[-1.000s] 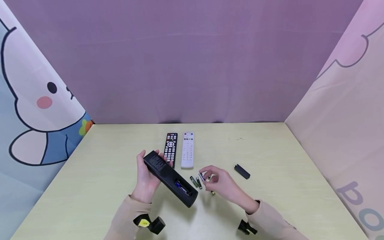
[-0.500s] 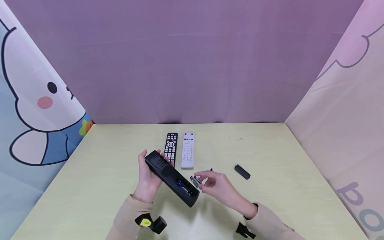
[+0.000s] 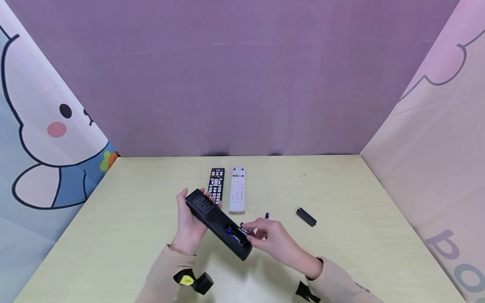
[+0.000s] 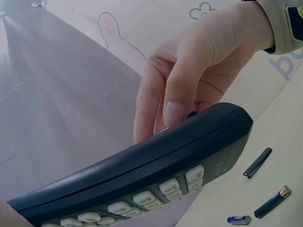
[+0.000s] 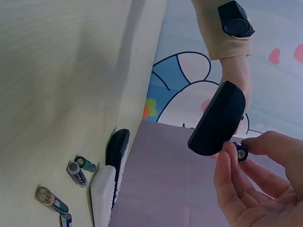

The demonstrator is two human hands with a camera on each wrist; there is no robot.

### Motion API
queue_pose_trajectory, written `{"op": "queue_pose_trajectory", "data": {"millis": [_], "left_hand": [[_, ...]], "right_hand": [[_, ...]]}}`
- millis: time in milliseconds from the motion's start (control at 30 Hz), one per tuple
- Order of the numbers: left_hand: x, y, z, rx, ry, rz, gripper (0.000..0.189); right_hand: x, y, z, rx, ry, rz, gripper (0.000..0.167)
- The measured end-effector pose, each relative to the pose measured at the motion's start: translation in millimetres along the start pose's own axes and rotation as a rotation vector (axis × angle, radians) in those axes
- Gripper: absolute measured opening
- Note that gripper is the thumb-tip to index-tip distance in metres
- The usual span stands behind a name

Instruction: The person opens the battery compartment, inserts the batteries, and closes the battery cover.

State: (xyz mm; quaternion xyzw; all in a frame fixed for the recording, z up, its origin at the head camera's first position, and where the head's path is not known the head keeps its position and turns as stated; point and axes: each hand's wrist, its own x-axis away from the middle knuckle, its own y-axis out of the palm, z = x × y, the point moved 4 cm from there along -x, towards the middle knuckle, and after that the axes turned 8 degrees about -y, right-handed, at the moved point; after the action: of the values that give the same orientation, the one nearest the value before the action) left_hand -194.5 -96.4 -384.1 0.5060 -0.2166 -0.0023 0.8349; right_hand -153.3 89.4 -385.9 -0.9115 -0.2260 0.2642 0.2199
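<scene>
My left hand (image 3: 190,231) grips a black remote control (image 3: 208,212) tilted with its back up. In the head view its battery compartment stands uncovered, and a blue battery (image 3: 233,236) lies inside. My right hand (image 3: 278,243) pinches a second battery (image 5: 241,152) between thumb and fingers, right at the compartment's edge. From the left wrist, the remote's side and white buttons (image 4: 144,197) show, while its body hides most of the pinched battery. The black battery cover (image 3: 306,216) lies on the table to the right.
A black remote with white buttons (image 3: 216,183) and a white remote (image 3: 237,189) lie side by side behind my hands. Several loose batteries lie on the table, among them a green one (image 5: 85,164) and a gold-ended one (image 5: 52,199). A purple wall (image 3: 242,84) stands behind.
My right hand has moved left with its battery, from above the loose batteries to the remote's open compartment. My left hand and the remote have shifted slightly to the right.
</scene>
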Motion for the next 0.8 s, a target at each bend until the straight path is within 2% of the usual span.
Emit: {"op": "queue_pose_trajectory", "data": {"millis": [567, 800], "left_hand": [[-0.7, 0.4, -0.8, -0.007, 0.014, 0.020, 0.040], [-0.5, 1.0, -1.8, -0.016, 0.015, 0.019, 0.040]], "right_hand": [[-2.1, 5.2, -3.6, 0.118, -0.119, 0.017, 0.019], [-1.6, 8.4, -3.8, 0.136, -0.135, 0.008, 0.018]]}}
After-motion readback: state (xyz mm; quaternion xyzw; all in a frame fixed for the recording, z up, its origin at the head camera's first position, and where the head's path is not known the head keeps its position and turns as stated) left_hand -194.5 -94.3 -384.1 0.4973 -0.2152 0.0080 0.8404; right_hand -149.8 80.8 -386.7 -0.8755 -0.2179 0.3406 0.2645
